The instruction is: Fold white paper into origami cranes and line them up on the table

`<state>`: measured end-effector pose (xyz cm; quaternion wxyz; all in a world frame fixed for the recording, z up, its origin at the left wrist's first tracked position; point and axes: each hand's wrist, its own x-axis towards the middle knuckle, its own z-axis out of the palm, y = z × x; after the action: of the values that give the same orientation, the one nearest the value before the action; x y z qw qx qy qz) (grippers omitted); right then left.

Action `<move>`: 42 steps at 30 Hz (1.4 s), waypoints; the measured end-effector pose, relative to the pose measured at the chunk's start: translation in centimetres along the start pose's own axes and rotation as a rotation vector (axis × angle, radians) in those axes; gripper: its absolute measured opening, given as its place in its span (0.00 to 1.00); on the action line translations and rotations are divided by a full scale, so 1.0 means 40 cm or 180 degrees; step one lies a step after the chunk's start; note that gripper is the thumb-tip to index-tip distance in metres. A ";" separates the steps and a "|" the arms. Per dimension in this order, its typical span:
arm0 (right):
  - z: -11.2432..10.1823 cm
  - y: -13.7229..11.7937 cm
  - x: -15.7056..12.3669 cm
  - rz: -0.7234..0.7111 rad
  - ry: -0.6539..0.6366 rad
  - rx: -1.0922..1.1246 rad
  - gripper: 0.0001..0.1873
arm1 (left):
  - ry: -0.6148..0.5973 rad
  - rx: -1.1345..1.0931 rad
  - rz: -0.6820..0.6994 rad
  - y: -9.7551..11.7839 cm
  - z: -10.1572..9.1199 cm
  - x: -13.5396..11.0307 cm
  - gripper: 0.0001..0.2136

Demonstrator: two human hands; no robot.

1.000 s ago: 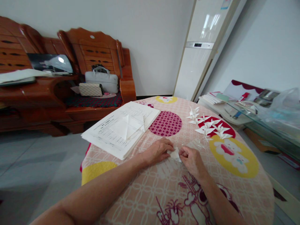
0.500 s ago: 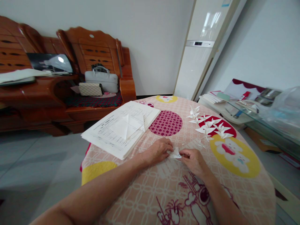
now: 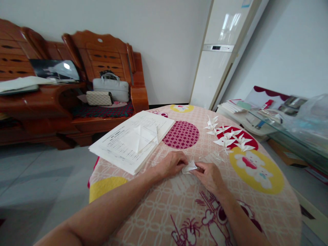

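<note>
Both my hands meet over a small folded piece of white paper [image 3: 190, 167] on the round table [image 3: 164, 212]. My left hand [image 3: 172, 164] pinches its left side with curled fingers. My right hand [image 3: 209, 175] pinches its right side. The paper lies low on the patterned pink cloth. Several finished white paper cranes [image 3: 228, 138] stand in a group beyond my right hand, on the red and yellow patches.
A stack of printed sheets [image 3: 133, 140] with a folded white square on top lies at the table's far left. A wooden sofa [image 3: 77, 85] with bags stands behind. A tall white appliance [image 3: 217, 58] is in the corner, and a cluttered glass shelf [image 3: 282, 126] is to the right.
The paper has been turned and pressed flatter between my hands. My right hand's fingers have shifted slightly left along it. My left hand has barely moved.
</note>
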<state>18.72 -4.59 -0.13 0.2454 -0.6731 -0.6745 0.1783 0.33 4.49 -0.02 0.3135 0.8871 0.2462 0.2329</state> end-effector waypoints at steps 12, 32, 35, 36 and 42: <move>0.010 -0.029 0.004 -0.0101 0.0205 -0.0469 0.14 | 0.0306 0.0337 -0.0495 0.049 0.001 -0.002 0.06; -0.013 -0.021 -0.012 -0.0812 0.0046 -0.0184 0.10 | 0.0347 -0.0210 -0.0584 0.002 -0.024 0.006 0.13; -0.019 -0.027 -0.017 -0.0846 -0.0012 -0.0285 0.09 | 0.0290 -0.0171 -0.0261 0.003 -0.035 0.007 0.16; -0.020 -0.028 -0.018 -0.0854 -0.0033 -0.0317 0.09 | 0.0210 -0.0152 -0.0116 0.004 -0.041 0.007 0.15; -0.020 -0.030 -0.023 -0.0823 -0.0090 -0.0471 0.09 | -0.0789 0.0039 0.0371 0.011 -0.087 0.007 0.13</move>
<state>18.17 -5.62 1.14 0.2065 -0.5942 -0.7703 0.1046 -1.32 5.91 2.77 0.3220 0.9237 0.1550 0.1378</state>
